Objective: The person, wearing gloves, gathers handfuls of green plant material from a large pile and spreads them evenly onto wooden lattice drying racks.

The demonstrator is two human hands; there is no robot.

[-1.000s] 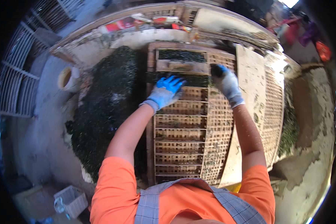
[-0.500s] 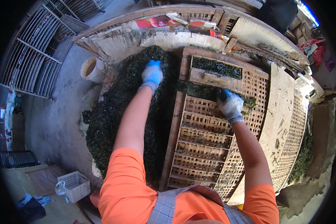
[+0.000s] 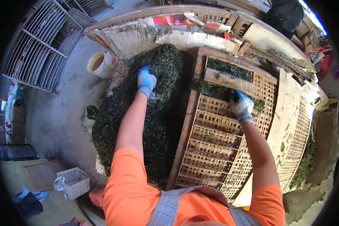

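Observation:
A long heap of dark green, leafy shreds (image 3: 139, 128) lies in front of me on the left. Over its upper left part is my left hand (image 3: 146, 81), in a pale glove with blue fingers; they are curled, and whatever is in them is hidden. My right hand (image 3: 242, 108), gloved the same way, rests on a slatted wooden rack (image 3: 214, 132) to the right. Its fingers point away from me, a little apart, at a row of green shreds (image 3: 216, 90). Beyond that row lies a flat wooden bar (image 3: 228, 80), with a compartment full of shreds (image 3: 229, 68) behind it.
A low wooden wall (image 3: 184, 39) runs behind the heap and rack. At the left stand a white bucket (image 3: 101, 66), metal-barred racks (image 3: 37, 52) and a white plastic crate (image 3: 75, 184). A pale board (image 3: 284, 109) lies right of the rack.
My left hand has moved left and slightly nearer across the heap. My right hand stays at the same row on the rack. The whole view has shifted slightly as my head turned.

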